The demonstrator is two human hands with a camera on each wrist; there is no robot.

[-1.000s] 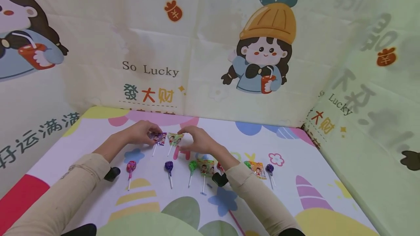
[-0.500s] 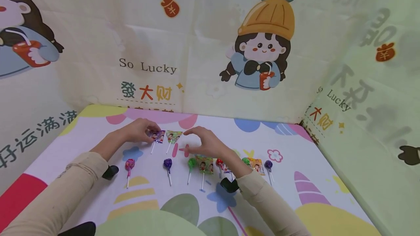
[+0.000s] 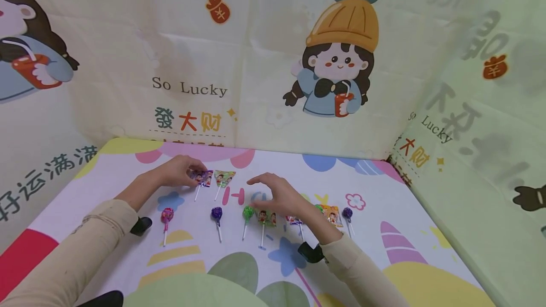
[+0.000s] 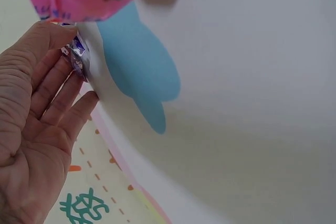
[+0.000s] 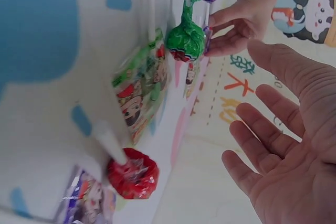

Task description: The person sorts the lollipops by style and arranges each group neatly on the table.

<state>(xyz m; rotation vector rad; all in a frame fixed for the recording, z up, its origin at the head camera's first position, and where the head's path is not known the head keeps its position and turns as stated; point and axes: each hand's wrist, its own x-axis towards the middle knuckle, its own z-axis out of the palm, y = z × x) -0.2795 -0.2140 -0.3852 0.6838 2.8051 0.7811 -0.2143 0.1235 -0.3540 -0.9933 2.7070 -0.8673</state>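
At the back left of the table, my left hand [image 3: 181, 170] pinches the edge of a flat lollipop in a purple wrapper [image 3: 206, 178]. In the left wrist view, the thumb and fingers meet at that shiny wrapper [image 4: 77, 56]. A flat lollipop in a green wrapper [image 3: 224, 178] lies just to its right, stick toward me. My right hand [image 3: 283, 195] hovers over the middle of the table, fingers spread and holding nothing. Below it are a round green lollipop [image 3: 248, 212] and a flat green one [image 3: 267, 217]. The right wrist view shows a red lollipop [image 5: 134, 174] nearby.
Nearer me, a row continues with a pink lollipop [image 3: 167, 214], a round purple one [image 3: 216, 213], a flat orange one [image 3: 332, 215] and another purple one [image 3: 347, 213]. Printed cloth walls [image 3: 256, 84] stand behind and beside the patterned table [image 3: 239, 245].
My right hand has let go of the flat green lollipop at the back and drawn away right and toward me. My left hand stays at the purple one.
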